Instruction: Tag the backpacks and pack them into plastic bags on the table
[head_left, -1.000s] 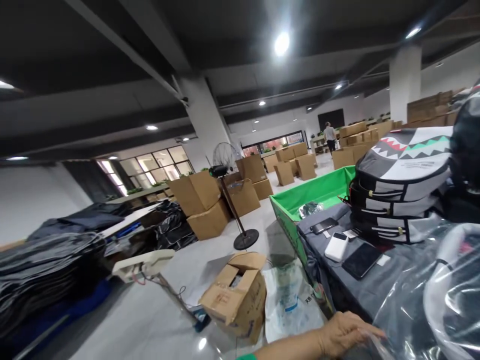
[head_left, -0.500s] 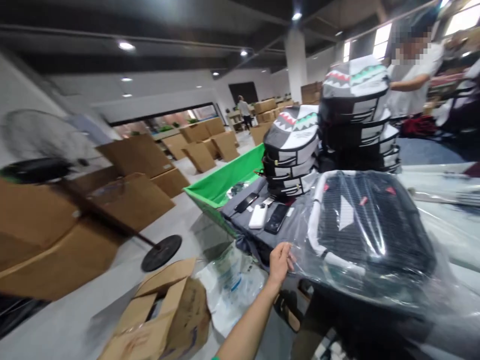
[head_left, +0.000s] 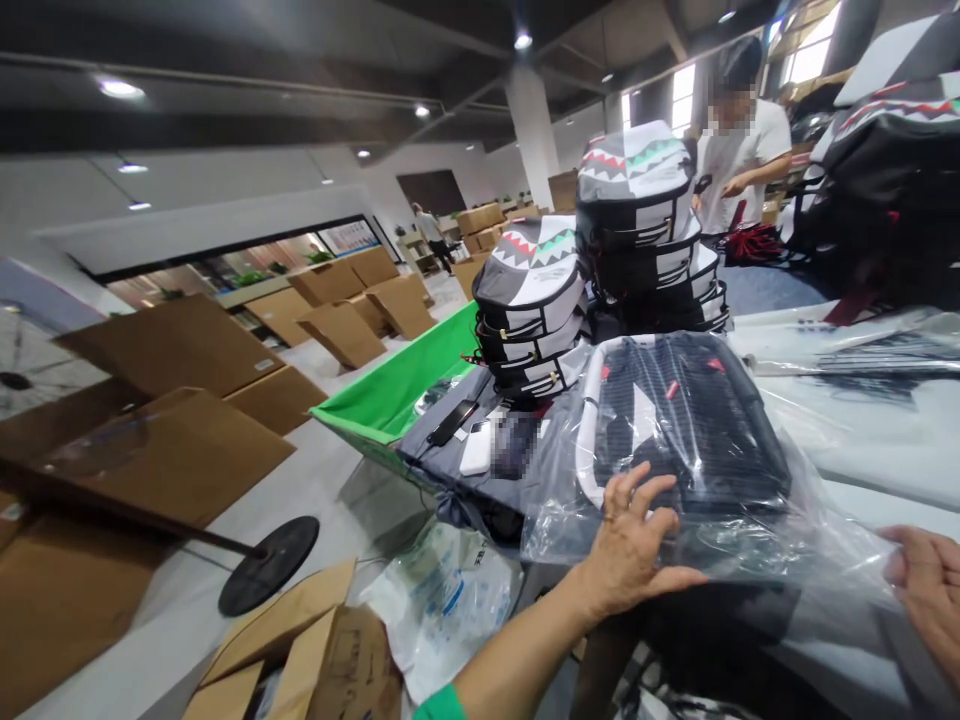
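Clear plastic lies under both our hands: a clear plastic bag (head_left: 795, 545) around a black backpack (head_left: 679, 420) with white trim, lying flat on the counter (head_left: 862, 440) near us. Our left grip (head_left: 634, 545) is spread wide, palm down, its fingers (head_left: 637, 500) pressing on the plastic at the backpack's near edge. A ring sits on one finger, and a green cuff (head_left: 442, 703) shows low on that arm. Our right grip (head_left: 930, 590) comes in at the right edge of the view, with its fingers (head_left: 896, 545) against the bag's right side. We cannot tell whether they pinch the plastic or only touch it.

Just beyond the bag stand two stacks of grey-and-white backpacks with shark-teeth prints: a taller one (head_left: 634, 200) and a shorter one (head_left: 529, 300) to its left. To the left of the bag, a grey cloth (head_left: 439, 455) carries a black phone (head_left: 452, 422) and a white power bank (head_left: 475, 448). A green-lined bin (head_left: 397, 385) sits behind the cloth. An open cardboard box (head_left: 330, 650) and a white plastic bag (head_left: 442, 600) lie on the floor near us. A co-worker (head_left: 739, 140) in a white T-shirt stands at the far right.
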